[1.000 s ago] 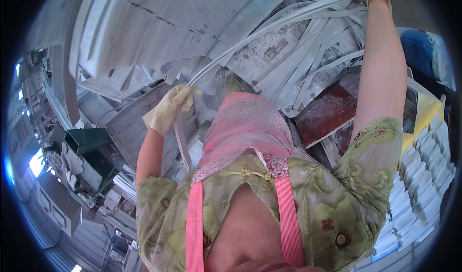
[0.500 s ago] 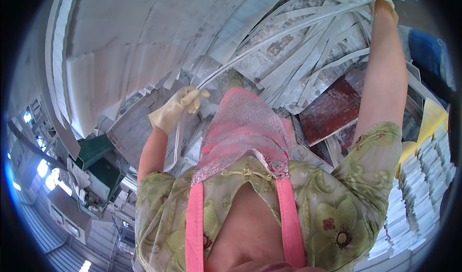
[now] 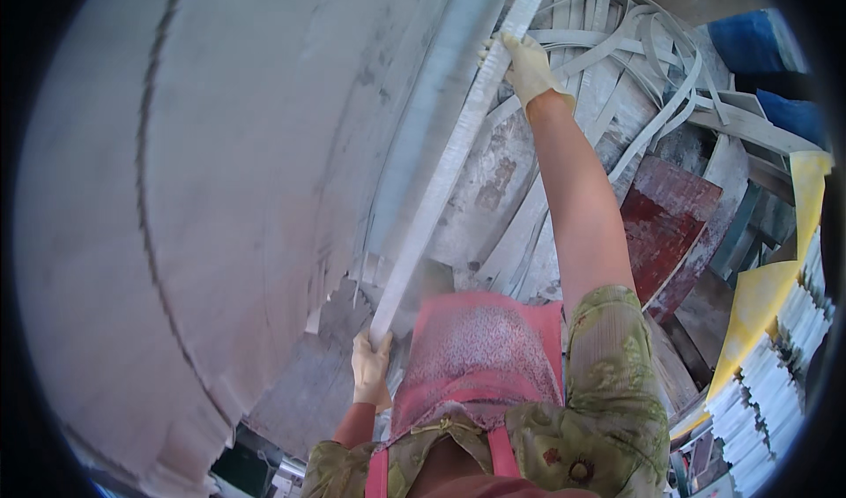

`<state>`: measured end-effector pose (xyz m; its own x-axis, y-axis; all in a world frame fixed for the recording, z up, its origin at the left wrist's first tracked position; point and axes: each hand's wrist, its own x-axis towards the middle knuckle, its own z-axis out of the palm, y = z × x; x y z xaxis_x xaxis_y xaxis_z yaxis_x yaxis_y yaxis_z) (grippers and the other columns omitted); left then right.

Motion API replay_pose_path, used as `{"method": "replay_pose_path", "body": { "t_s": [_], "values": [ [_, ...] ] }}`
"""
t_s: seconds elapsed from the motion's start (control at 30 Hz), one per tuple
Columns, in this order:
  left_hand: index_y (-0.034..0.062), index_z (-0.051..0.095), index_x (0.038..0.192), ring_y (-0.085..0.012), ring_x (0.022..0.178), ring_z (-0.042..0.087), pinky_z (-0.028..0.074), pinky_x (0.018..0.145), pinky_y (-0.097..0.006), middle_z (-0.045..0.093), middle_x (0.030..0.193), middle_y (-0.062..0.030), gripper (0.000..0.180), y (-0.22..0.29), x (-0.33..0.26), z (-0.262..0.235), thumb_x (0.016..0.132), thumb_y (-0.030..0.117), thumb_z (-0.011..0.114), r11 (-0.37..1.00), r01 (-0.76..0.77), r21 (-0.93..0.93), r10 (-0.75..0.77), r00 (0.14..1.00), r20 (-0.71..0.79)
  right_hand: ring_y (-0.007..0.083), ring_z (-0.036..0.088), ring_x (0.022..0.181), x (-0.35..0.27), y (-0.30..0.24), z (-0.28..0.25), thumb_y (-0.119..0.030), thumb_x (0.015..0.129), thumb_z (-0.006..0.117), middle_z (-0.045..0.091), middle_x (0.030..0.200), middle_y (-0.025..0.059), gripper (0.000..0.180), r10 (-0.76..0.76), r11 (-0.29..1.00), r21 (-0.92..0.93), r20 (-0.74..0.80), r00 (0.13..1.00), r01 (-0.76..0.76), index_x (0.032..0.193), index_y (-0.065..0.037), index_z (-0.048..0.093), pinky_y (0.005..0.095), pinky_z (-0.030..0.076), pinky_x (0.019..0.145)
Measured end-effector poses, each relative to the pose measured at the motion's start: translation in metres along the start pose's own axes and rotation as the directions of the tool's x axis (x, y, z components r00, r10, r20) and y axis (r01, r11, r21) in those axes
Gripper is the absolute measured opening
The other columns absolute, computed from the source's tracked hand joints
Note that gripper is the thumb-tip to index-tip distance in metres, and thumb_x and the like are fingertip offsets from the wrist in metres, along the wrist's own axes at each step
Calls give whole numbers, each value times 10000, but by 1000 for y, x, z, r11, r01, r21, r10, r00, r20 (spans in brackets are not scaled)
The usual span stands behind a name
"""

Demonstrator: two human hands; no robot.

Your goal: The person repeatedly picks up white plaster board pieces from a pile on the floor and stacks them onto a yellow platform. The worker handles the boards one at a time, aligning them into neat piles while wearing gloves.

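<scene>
The person's hands are well apart, both closed on one long, flat white strip (image 3: 452, 167). The left hand (image 3: 371, 367), in a cream glove, holds the low end near the dusty pink apron (image 3: 480, 348). The gloved right hand (image 3: 527, 66) grips higher up, near loose, curly white strips (image 3: 656, 128).
</scene>
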<state>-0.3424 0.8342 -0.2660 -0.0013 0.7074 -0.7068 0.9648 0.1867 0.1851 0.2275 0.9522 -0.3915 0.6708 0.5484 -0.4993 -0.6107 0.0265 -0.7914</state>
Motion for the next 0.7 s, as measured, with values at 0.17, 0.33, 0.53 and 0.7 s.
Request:
{"method": "replay_pose_path", "body": {
  "t_s": [0.17,0.33,0.53,0.7],
  "values": [
    [16,638,1240,-434,1055,653,514,904,-491,664,1135,-269,560,43,50,6,864,413,758,989,-113,91,123,987,-107,354,692,977,66,-59,22,-229,1009,574,670,1116,222,378,-194,946,-253,62,979,203,1258,46,504,486,582,893],
    [12,627,1273,-445,1132,619,478,968,-496,656,1211,-271,596,126,143,48,907,481,672,955,-275,110,292,937,-189,219,604,1127,23,-11,-19,-421,1000,586,646,1195,115,534,-334,865,-420,-70,940,275,1347,-19,520,342,457,1006],
    [-10,644,1256,-435,1173,606,478,980,-463,658,1224,-275,557,175,183,90,923,437,673,955,-264,135,285,943,-172,181,629,1084,-137,156,-60,-361,1005,610,618,1181,76,426,364,930,-126,200,909,-345,1275,-39,548,354,519,945],
    [-19,658,1246,-409,1112,647,498,939,-426,687,1165,-262,578,171,173,67,902,444,699,928,-371,36,372,915,-158,238,550,1259,-212,214,7,-362,1018,577,553,1366,164,576,448,882,-15,340,827,-471,1466,-42,410,362,475,1021]
  ]
}}
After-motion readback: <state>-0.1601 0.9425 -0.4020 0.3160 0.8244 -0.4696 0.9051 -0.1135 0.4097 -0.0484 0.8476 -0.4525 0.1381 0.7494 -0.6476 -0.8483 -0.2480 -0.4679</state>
